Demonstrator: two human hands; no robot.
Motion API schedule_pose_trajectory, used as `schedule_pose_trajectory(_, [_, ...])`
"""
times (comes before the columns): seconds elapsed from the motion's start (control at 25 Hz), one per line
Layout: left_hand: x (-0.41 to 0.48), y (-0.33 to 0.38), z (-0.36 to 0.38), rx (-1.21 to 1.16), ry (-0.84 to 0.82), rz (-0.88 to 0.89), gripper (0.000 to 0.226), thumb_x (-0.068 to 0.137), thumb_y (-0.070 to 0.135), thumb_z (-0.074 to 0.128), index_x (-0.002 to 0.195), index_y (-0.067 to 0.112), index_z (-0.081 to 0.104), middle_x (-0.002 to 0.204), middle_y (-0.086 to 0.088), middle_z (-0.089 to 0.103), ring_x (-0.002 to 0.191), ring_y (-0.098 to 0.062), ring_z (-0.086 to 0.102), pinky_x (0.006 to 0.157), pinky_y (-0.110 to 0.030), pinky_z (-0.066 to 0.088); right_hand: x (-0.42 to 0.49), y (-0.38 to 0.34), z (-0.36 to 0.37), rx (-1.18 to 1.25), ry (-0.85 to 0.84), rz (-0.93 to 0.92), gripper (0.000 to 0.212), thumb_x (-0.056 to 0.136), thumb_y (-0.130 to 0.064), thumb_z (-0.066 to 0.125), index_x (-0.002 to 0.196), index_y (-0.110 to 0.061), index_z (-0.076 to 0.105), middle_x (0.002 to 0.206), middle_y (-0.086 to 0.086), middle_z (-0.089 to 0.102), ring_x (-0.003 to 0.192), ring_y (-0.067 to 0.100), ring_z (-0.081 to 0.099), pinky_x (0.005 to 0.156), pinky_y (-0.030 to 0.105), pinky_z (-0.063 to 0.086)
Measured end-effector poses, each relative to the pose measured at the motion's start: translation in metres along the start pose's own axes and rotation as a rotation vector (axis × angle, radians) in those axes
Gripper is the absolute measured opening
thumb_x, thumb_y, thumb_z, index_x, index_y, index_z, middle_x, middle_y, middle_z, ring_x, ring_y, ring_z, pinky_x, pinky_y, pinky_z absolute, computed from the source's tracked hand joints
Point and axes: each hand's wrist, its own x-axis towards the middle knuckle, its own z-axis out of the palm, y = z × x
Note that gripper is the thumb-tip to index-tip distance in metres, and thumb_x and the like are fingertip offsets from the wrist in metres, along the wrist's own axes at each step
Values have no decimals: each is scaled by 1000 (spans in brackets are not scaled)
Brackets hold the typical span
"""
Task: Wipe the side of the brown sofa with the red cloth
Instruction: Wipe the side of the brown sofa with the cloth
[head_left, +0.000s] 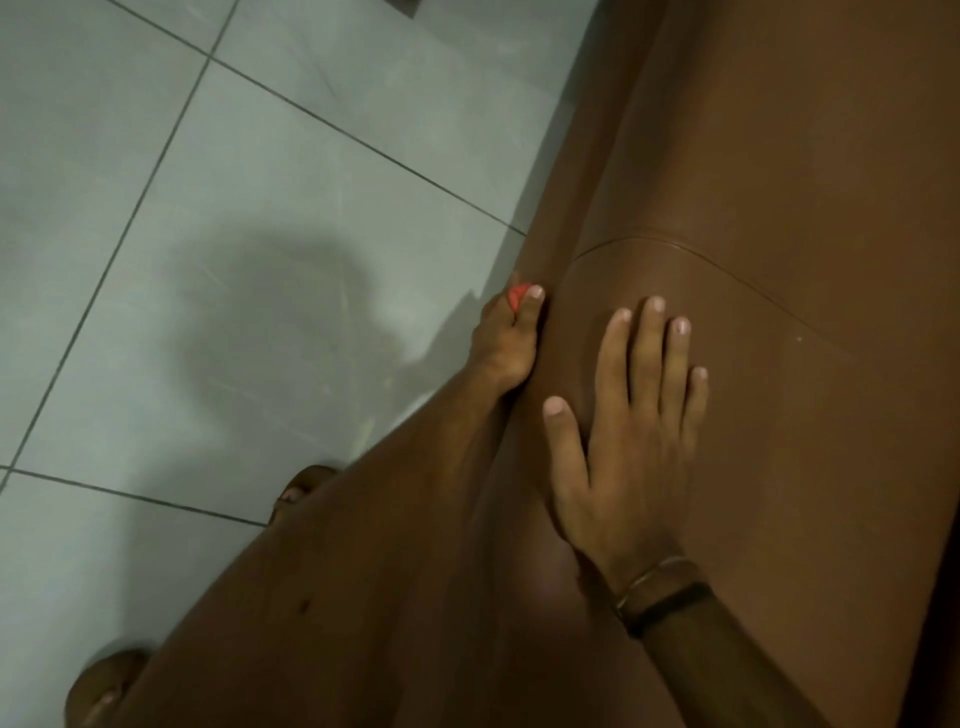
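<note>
The brown sofa (779, 218) fills the right half of the head view, its smooth armrest top crossed by a curved seam. My left hand (506, 343) reaches down over the sofa's outer side and grips the red cloth (516, 297), of which only a small corner shows between my fingers; the rest is hidden by the hand. My right hand (634, 415) lies flat on top of the armrest, fingers spread, holding nothing. Dark bands circle its wrist.
Pale grey floor tiles (208, 208) with dark grout lines spread to the left of the sofa. My shadow falls on them. My two bare feet (301, 488) stand on the tiles near the sofa's side, at lower left.
</note>
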Motion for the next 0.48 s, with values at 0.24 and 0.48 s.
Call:
schedule_pose_trajectory(0.24, [4,17,3,15,4,-85,62,108,54,36,153,14,50,159,-14,54,146,-31,50,116,-33,34,0,0,2,-70,29,-9,82,102,-48,41,171,-12,14,181,11,5,168,31,2,132,62,16])
schedule_pose_trajectory(0.48, [71,67,17,85,-2,53,60,106,55,37,142,15,62,145,-15,65,136,-32,59,116,-37,41,1,3,7,-58,65,-18,81,98,-48,43,168,-10,27,179,12,18,167,33,14,131,59,19])
